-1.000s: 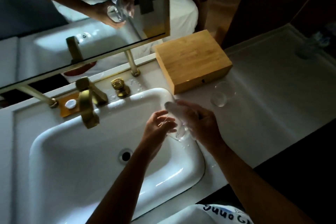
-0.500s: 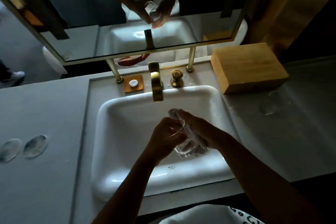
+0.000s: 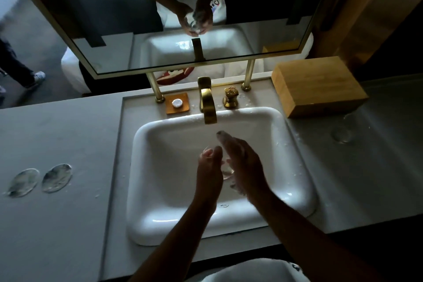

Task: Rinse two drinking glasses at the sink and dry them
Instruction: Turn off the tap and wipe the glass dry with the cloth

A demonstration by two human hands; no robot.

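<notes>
Sink (image 3: 160, 220): white basin, nothing resting in it; both hands above.
Second glass (image 3: 342, 130): on the counter, right of the basin (contents too dim to tell).
Left hand (image 3: 209, 173): curled around the glass (image 3: 226, 170).
Right hand (image 3: 246, 165): grips a cloth (image 3: 223, 136) against that glass.

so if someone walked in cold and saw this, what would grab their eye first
Most likely the two hands over the middle of the white sink, the left hand and right hand holding a clear drinking glass and a pale cloth between them. Next comes the gold faucet just behind the basin, and the wooden box on the counter at the back right, with a second glass in front of it.
</notes>
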